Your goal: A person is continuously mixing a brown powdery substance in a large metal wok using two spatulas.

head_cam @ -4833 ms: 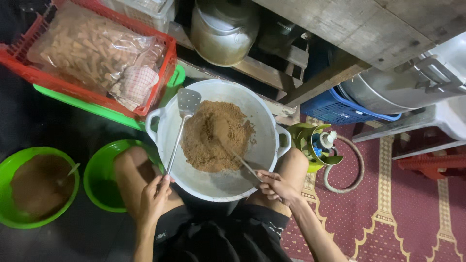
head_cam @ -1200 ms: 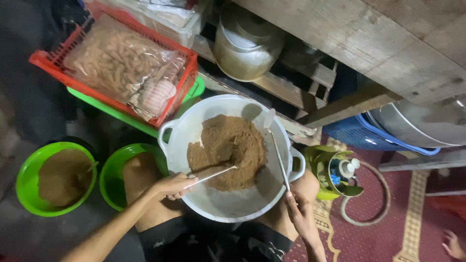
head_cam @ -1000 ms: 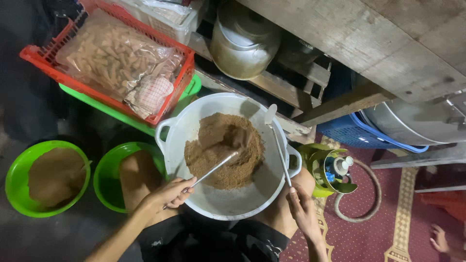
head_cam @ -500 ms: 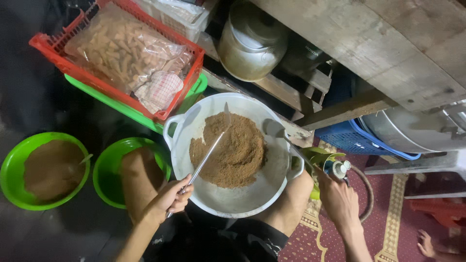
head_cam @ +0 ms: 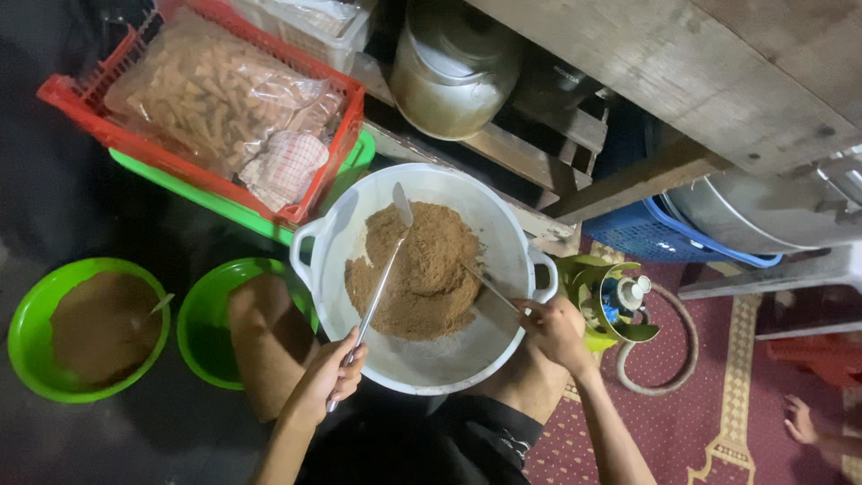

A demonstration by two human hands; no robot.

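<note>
1. Head view looked straight down on a seated person with a white basin [head_cam: 503,260] between the knees.
2. Left hand [head_cam: 325,377] was clenched around the handle of a long metal spatula [head_cam: 382,278]; its blade rested at the far edge of the brown powder [head_cam: 417,269].
3. Right hand [head_cam: 557,328] gripped the end of a thinner metal utensil [head_cam: 489,287], whose tip was buried in the right side of the heap.
4. Powder sat piled in the middle and far part of the basin; the near part of the basin floor showed bare white. Colour looked even, with no visible streaks, so the mixing was judged well advanced, though the heap was neither levelled nor portioned out.
5. Left of the basin: one green bowl [head_cam: 27,359] held similar brown powder with a small spoon in it; the second green bowl [head_cam: 202,359], partly hidden by a knee, appeared mostly empty.
6. Behind: a red crate [head_cam: 108,135] with bagged stick-shaped pieces, and a metal pot [head_cam: 449,72].
</note>
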